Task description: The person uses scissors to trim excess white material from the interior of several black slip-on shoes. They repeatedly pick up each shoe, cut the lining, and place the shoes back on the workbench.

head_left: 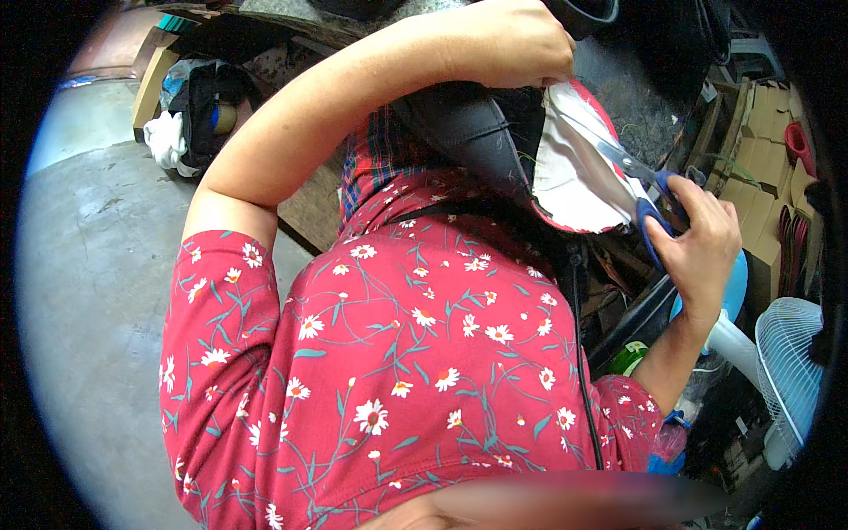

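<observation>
My left hand [534, 44] is closed, knuckles up, at the top edge of a white, curved fabric piece [574, 168] with a red rim, and holds it there. In my right hand [707, 234] is a pair of scissors [629, 162] with blue handles. My thumb and fingers are in the handle loops, and the metal blades lie over the white piece's right side. Whether the blades are biting into the fabric I cannot tell. Under the piece, a black leather-like sheet [468, 132] with a stitched seam covers my lap.
On the right stand a white and light-blue fan [786, 367] and cardboard boxes [767, 132] with a red item [799, 146] on them. A dark worktable [623, 75] is ahead. At the far left, a black bag [212, 110] with white cloth [168, 141] lies on the grey floor [106, 256].
</observation>
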The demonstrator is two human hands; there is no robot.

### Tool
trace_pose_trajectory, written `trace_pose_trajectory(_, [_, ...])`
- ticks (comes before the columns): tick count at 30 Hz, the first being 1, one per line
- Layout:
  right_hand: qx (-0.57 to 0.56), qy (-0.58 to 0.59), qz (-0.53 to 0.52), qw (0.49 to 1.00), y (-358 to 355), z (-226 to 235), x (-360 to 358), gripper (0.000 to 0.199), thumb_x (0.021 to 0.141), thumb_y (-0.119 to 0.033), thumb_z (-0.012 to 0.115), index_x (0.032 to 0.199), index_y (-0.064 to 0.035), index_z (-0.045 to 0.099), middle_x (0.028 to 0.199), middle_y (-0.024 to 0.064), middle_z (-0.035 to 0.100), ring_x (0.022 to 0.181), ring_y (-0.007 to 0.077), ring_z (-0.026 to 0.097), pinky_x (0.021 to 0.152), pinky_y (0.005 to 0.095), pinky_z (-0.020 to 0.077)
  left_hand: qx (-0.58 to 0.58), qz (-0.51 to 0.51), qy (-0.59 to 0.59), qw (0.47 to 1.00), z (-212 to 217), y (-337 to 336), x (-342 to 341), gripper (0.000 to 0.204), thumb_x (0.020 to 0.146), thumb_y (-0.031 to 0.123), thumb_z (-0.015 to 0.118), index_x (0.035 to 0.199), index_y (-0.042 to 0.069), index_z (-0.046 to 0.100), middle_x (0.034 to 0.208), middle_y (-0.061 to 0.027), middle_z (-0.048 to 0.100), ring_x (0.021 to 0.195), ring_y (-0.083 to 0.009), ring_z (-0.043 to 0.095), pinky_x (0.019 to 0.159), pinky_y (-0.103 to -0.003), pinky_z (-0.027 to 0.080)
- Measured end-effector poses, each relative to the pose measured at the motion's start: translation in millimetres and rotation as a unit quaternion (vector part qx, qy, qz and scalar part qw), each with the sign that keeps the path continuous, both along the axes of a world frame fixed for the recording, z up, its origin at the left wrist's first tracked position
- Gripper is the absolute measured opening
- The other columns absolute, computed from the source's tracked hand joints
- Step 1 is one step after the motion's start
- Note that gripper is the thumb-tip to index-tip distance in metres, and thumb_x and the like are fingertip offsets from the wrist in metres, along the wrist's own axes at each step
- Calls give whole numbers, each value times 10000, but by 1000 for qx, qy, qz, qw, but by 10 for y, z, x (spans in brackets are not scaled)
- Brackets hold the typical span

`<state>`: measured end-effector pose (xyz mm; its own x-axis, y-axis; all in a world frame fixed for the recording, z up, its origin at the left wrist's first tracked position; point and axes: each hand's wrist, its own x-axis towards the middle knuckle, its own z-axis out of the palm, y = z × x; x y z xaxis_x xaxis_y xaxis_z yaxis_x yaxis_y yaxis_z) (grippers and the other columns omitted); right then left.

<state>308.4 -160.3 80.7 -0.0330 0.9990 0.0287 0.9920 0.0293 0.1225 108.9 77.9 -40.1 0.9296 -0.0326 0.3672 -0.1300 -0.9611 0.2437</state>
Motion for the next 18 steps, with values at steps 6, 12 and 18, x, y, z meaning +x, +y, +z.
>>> trace_pose_trajectory(6, [14, -45, 37, 998, 89, -235, -83, 374, 686, -312, 833, 970, -124, 676, 796, 59, 691, 731, 237, 656, 700, 381, 455, 13, -6, 13, 1000, -24, -17, 22, 153, 788, 137, 615, 854, 9, 669, 854, -143, 679, 807, -335, 700, 704, -417, 549])
trace_pose_trajectory(12, [-1, -69, 48, 996, -71, -285, 4, 327, 716, -314, 823, 902, -127, 630, 705, 54, 644, 661, 232, 631, 633, 371, 435, -33, 40, -56, 997, 94, -53, -38, 124, 822, 129, 602, 875, 27, 648, 872, -146, 663, 854, -355, 683, 729, -426, 544])
trace_pose_trajectory(18, [-12, -23, 14, 1000, -200, -378, 165, 339, 713, -296, 830, 954, -128, 660, 736, 70, 658, 680, 258, 635, 669, 380, 462, -31, 292, -32, 955, 439, -278, -620, 121, 835, 119, 623, 926, 40, 611, 911, -154, 648, 875, -372, 654, 778, -450, 528])
